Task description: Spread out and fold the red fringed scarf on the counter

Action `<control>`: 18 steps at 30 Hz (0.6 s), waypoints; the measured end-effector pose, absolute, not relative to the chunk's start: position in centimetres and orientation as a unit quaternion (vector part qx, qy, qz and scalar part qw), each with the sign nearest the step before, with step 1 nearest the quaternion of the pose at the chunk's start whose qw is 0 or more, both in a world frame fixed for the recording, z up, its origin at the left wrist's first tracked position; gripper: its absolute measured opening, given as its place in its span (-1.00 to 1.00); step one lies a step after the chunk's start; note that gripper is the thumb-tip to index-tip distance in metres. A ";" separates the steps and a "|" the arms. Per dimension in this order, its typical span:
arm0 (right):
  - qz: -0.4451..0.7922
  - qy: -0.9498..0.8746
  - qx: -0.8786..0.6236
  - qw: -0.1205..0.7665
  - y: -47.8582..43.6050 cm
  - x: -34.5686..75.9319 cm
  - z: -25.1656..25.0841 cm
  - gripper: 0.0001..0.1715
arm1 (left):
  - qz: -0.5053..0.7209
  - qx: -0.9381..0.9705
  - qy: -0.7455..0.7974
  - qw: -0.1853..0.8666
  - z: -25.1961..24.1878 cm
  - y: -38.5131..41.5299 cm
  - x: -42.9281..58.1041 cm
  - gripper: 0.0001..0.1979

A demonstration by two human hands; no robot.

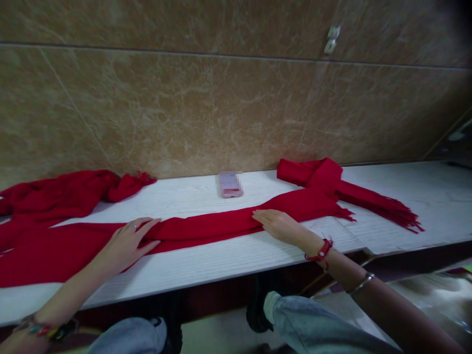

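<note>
A long red scarf (pixel 206 228) lies lengthwise along the white surface, folded into a narrow band in its middle and wider at the left. My left hand (pixel 129 243) rests on the scarf where the band widens, thumb and fingers spread apart. Farther right, my right hand (pixel 278 225) lies on the same band with its fingers stretched out and close together; its thumb is mostly hidden. Short fringe shows at the scarf's right end. Beyond it lies another red scarf (pixel 324 177), folded across itself, its fringed tail pointing right.
A bunched red scarf (pixel 62 194) lies at the back left. Against the brown tiled wall (pixel 184 113), a phone (pixel 230 185) rests on the white bench-like surface (pixel 191 270). A wall socket (pixel 332 40) is at upper right. My legs are below the front edge.
</note>
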State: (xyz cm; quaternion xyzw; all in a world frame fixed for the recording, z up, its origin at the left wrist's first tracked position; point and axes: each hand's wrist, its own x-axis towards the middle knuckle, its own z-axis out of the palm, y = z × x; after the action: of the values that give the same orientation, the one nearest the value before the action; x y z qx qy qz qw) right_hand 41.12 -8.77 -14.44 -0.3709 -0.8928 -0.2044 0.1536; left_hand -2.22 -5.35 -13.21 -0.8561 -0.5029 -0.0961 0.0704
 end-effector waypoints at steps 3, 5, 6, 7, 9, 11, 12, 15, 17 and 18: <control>-0.218 -0.890 -0.375 0.141 -8.9 41.1 -14.4 -0.63 | -0.119 -0.857 -0.501 0.011 -13.7 -3.6 -4.8 -0.47; -0.222 -0.887 -0.384 0.128 -9.0 40.7 -13.9 -0.63 | -0.132 -0.859 -0.494 -0.006 -13.8 -2.7 -5.7 -0.50; -0.223 -0.886 -0.388 0.124 -9.1 40.3 -13.6 -0.63 | -0.139 -0.857 -0.497 -0.006 -13.9 -2.5 -5.8 -0.51; -0.222 -0.884 -0.391 0.124 -9.3 39.7 -13.1 -0.64 | -0.143 -0.853 -0.501 -0.003 -14.0 -2.3 -5.8 -0.52; -0.218 -0.885 -0.389 0.136 -9.6 37.9 -12.2 -0.64 | -0.152 -0.847 -0.509 0.000 -14.1 -2.4 -5.5 -0.52; -0.211 -0.889 -0.377 0.152 -9.8 35.8 -11.7 -0.64 | -0.162 -0.847 -0.507 -0.001 -14.1 -2.5 -5.0 -0.52; -0.205 -0.893 -0.369 0.156 -9.8 34.7 -11.6 -0.64 | -0.166 -0.847 -0.505 -0.002 -14.1 -2.6 -4.9 -0.52; -0.189 -0.906 -0.350 0.145 -9.5 32.4 -12.4 -0.64 | -0.159 -0.848 -0.506 -0.001 -13.9 -2.5 -5.0 -0.54; -0.184 -0.908 -0.350 0.136 -9.1 32.1 -13.3 -0.62 | -0.138 -0.850 -0.508 0.011 -13.5 -2.3 -5.6 -0.58; -0.183 -0.908 -0.353 0.136 -8.9 32.2 -13.8 -0.60 | -0.127 -0.851 -0.509 0.024 -13.2 -2.3 -6.0 -0.59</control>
State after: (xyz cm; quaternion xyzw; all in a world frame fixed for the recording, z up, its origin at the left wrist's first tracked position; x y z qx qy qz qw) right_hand 32.15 -8.89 -13.76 -0.3525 -0.9075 -0.1830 0.1364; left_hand -6.01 -2.28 -13.20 -0.8508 -0.5094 -0.1266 0.0236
